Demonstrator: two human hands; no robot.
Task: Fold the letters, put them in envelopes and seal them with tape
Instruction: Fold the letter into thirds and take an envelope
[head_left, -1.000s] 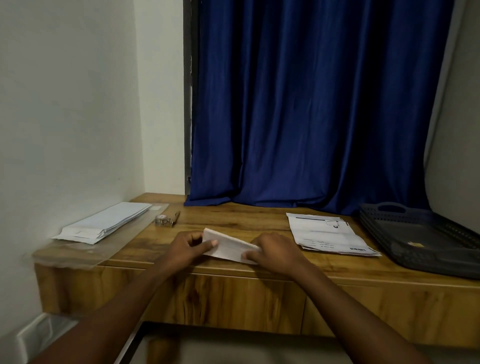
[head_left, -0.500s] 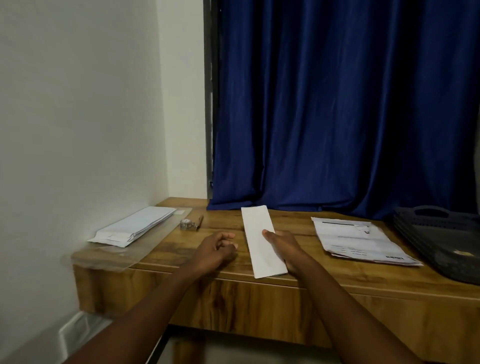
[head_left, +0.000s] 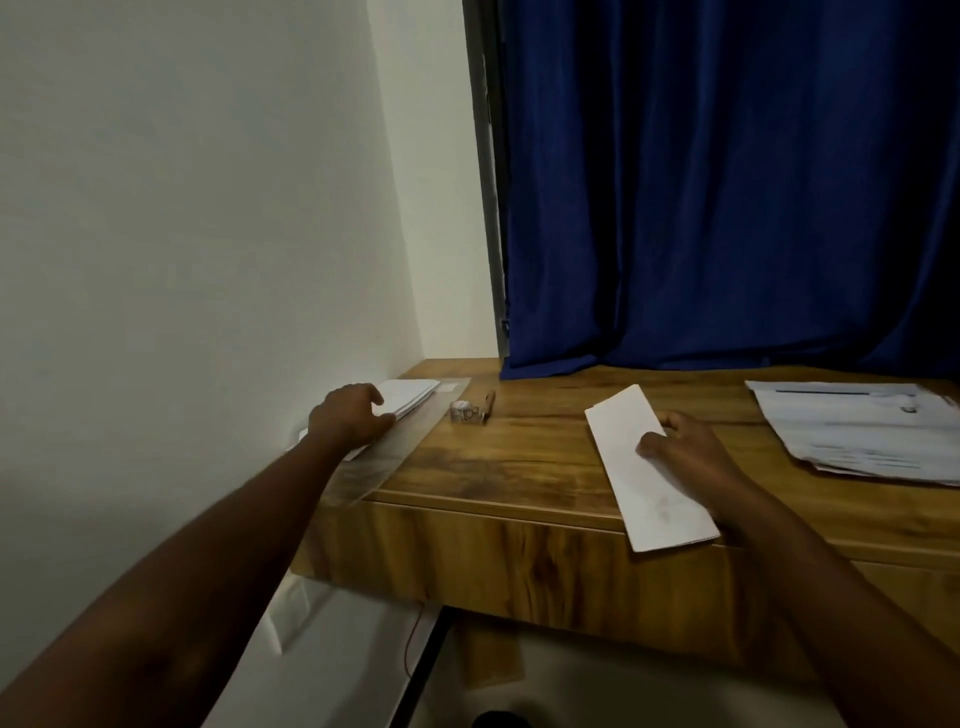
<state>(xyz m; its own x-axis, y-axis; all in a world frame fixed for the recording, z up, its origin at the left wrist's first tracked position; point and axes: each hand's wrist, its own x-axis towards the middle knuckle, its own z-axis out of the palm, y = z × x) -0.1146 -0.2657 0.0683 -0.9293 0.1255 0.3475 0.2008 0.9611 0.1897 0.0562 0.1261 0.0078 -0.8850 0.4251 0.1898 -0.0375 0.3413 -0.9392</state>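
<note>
A folded white letter (head_left: 631, 467) lies lengthwise on the wooden desk (head_left: 498, 467), its near end overhanging the front edge. My right hand (head_left: 685, 454) rests on its right side, fingers and thumb pressing it flat. A stack of white envelopes (head_left: 413, 396) lies on a clear plastic sheet at the desk's left end by the wall. My left hand (head_left: 348, 418) lies on that stack, fingers curled over its near part; whether it pinches an envelope is hidden. A small roll of tape (head_left: 464, 412) stands between the stack and the letter.
A pen (head_left: 488, 404) lies beside the tape. More printed letters (head_left: 862, 431) are piled at the right. A blue curtain (head_left: 727, 182) hangs behind the desk and a white wall closes the left side.
My left hand has left the letter and reached left onto the envelope stack. The head has turned left, so the black tray is out of view. The right hand stays on the letter.
</note>
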